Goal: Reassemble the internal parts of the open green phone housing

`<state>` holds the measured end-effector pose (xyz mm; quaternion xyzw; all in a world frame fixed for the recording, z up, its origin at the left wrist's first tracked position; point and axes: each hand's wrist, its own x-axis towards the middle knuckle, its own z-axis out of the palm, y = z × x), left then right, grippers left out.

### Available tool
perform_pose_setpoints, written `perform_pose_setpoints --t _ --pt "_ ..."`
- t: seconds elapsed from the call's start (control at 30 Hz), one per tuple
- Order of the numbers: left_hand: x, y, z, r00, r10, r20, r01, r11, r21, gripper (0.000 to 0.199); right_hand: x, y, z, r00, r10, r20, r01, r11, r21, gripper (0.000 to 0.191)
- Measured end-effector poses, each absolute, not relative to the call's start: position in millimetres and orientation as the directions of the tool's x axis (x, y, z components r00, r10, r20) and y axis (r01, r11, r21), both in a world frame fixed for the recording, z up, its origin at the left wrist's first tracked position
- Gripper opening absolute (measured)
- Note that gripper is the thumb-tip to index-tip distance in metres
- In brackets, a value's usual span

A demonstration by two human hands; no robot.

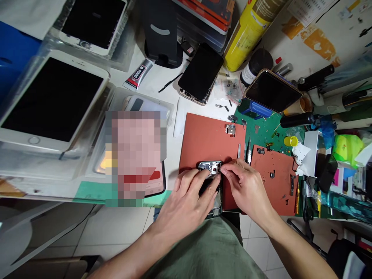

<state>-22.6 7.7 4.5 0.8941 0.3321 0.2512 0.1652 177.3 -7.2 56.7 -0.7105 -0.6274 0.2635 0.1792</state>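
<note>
An opened phone [214, 212] lies at the front edge of a red-brown mat [200, 135], its inner parts showing at the top end. My left hand [193, 188] rests over the phone with its fingers spread, the fingertips on the upper part of the housing. At the phone's top right corner, the thumb and fingers of my right hand [242, 180] are pinched together; whatever they hold is too small to tell. A small metal part [230, 130] sits near the mat's top right, and tweezers [249, 151] lie beside the right hand.
Another mat [267, 193] with small parts is at the right. Behind are a phone with its screen lifted [201, 71], a glue tube [138, 74], a yellow can [247, 31] and a propped phone [273, 91]. A large white phone [55, 100] lies left, near a blurred patch.
</note>
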Motion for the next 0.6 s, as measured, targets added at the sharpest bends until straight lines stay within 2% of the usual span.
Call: perform_pose_setpoints --t 0.13,0.4,0.6 --pt "-21.5 5.5 3.6 0.66 0.678 0.323 0.53 -0.725 0.44 0.043 174.5 -8.8 54.7 0.05 0.994 -0.094 0.826 -0.094 -0.556 0.026" --pt "-18.7 5.2 3.2 0.646 0.693 0.319 0.574 -0.717 0.396 0.044 171.3 -13.5 53.2 -0.026 1.0 0.012 0.92 0.029 -0.391 0.034" --pt "-17.6 6.7 4.6 0.654 0.689 0.312 0.576 -0.721 0.384 0.045 173.2 -16.9 50.1 -0.02 0.995 0.093 0.907 0.057 -0.418 0.032"
